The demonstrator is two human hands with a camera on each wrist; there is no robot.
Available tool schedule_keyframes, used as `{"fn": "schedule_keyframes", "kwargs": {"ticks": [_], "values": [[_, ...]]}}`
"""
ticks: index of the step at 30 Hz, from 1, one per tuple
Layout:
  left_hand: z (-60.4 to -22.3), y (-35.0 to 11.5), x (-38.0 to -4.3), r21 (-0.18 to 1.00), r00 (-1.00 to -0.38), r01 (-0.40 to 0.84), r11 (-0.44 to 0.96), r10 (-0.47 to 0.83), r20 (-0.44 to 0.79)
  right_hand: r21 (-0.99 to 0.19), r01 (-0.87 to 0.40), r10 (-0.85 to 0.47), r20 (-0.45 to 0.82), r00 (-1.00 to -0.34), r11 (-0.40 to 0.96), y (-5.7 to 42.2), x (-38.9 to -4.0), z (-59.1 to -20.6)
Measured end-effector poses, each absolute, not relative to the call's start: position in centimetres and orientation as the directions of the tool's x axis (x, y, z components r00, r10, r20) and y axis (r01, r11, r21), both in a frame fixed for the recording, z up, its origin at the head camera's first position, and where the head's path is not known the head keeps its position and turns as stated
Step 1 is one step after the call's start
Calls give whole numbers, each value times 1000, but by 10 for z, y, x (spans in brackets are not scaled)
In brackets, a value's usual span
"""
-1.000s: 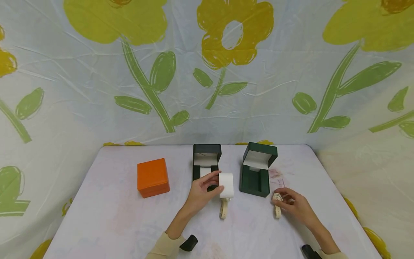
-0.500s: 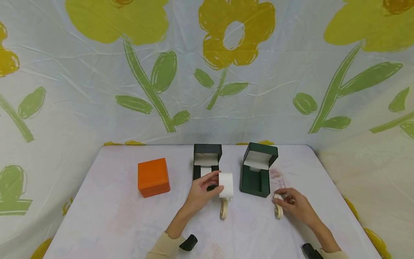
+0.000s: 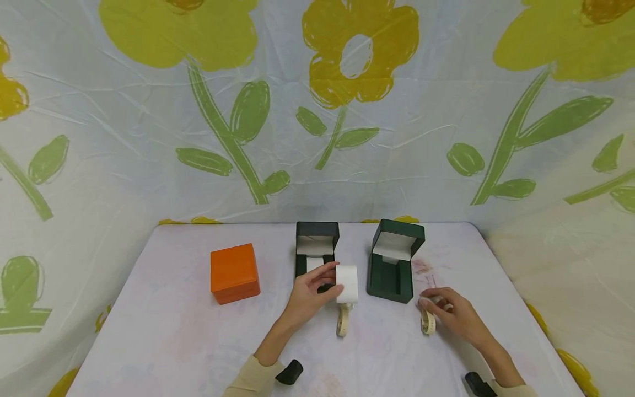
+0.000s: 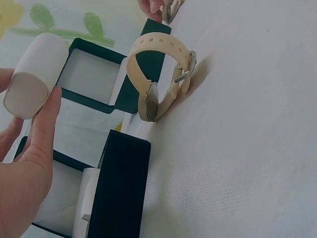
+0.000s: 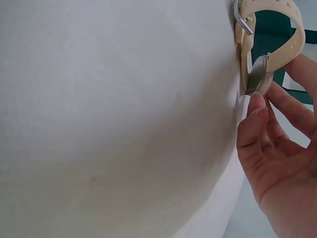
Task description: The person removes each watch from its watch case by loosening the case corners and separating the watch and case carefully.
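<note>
My left hand holds a white watch cushion between thumb and fingers, in front of a dark open watch box. A cream-strapped watch lies on its side just below the cushion; its buckled strap loop shows in the left wrist view. My right hand pinches the round case of a second cream-strapped watch at the table, thumb on one side and fingers on the other. That watch's strap is buckled into a loop. To its left stands an open green watch box, its bottom bare of a cushion.
A closed orange box sits on the left of the white-covered table. Inside the dark box another white cushion is partly visible. A flower-printed curtain rises behind and along both sides.
The watch in my right hand has turned, its dial facing up at first and now hidden by the fingers. My left hand and the cushion have stayed in place.
</note>
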State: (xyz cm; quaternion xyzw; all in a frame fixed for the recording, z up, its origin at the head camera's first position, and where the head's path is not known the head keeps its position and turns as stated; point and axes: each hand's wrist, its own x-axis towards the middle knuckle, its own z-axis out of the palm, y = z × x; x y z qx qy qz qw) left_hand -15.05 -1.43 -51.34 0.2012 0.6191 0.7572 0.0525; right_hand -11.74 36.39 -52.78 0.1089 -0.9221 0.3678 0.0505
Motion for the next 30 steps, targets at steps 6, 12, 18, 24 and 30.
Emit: {"fn": "schedule_keyframes", "kwargs": {"ticks": [6, 12, 18, 24, 30], "values": [[-512, -12, -151, 959, -915, 168, -227, 328, 237, -657, -297, -170, 251, -953, 693, 362, -118, -525], [-509, -8, -152, 965, -911, 163, -206, 343, 227, -629, -326, -173, 294, -940, 705, 358, -120, -518], [-508, -3, -155, 963, -901, 175, -207, 360, 241, -647, -350, -181, 315, -932, 677, 349, -120, -510], [-509, 1, -158, 963, -895, 180, -198, 372, 244, -670, -379, -191, 338, -921, 639, 337, -122, -500], [-508, 5, -160, 962, -887, 201, -183, 382, 258, -693, -405, -199, 361, -911, 597, 325, -123, -491]]}}
